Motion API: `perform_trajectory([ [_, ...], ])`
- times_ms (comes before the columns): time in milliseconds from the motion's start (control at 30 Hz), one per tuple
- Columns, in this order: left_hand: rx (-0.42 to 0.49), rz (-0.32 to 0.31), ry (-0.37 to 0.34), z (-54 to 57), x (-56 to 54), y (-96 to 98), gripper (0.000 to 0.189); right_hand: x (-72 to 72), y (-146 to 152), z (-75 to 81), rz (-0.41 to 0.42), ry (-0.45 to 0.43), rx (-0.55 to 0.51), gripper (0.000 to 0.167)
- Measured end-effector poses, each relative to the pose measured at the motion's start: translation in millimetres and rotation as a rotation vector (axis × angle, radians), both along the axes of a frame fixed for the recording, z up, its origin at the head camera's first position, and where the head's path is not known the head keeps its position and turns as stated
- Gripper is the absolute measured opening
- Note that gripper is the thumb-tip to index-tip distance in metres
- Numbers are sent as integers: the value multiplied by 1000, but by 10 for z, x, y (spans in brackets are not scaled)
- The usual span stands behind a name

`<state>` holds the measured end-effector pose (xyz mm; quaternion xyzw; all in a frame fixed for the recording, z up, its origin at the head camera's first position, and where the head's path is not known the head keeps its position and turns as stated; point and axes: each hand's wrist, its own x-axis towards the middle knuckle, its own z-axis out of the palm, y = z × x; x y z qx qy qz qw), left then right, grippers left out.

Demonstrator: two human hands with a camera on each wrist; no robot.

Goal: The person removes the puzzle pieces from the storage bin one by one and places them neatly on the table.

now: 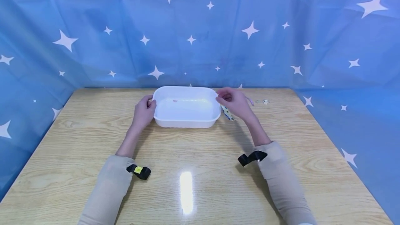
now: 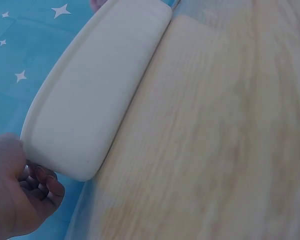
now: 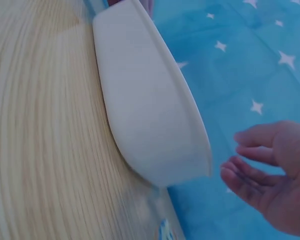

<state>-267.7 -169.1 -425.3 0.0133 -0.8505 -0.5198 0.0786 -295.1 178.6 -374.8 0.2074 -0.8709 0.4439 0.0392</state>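
A white plastic tub (image 1: 187, 123) with rounded corners sits near the back of the table. At its left end my left hand (image 1: 143, 113) grips the rim, thumb on top and fingers curled beneath, as the left wrist view shows on the tub's side (image 2: 92, 100). Close to the right end hovers my right hand (image 1: 235, 102). In the right wrist view that hand (image 3: 280, 175) is just apart from the rim, fingers loosely bent and holding nothing. Inside the tub is a small pink spot (image 1: 175, 101), too small to identify.
Right of the tub lies a blue-and-yellow patterned piece (image 1: 228, 113), its kind unclear. Farther right are a thin purple item (image 1: 250, 101) and a small pale patterned item (image 1: 265, 102). A blue curtain with white stars (image 1: 190, 16) hangs behind the wooden table (image 1: 218, 183).
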Motion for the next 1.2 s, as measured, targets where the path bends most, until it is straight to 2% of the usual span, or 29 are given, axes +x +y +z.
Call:
perform_trajectory([
  [267, 2, -4, 24, 31, -7, 18, 41, -50, -304, -69, 69, 12, -37, 26],
  [467, 1, -6, 22, 45, 7, 19, 41, -89, -554, -121, 114, 7, -7, 25],
  [700, 3, -3, 8, 34, 5, 21, 42, -192, -782, -206, 128, 9, 17, 21],
  [833, 3, -3, 13, 34, 10, 18, 42, -239, -890, -242, 121, 4, 55, 20],
  [1200, 5, -2, 13, 18, 44, 15, 42, -398, -1164, -296, 152, -84, 185, 22],
])
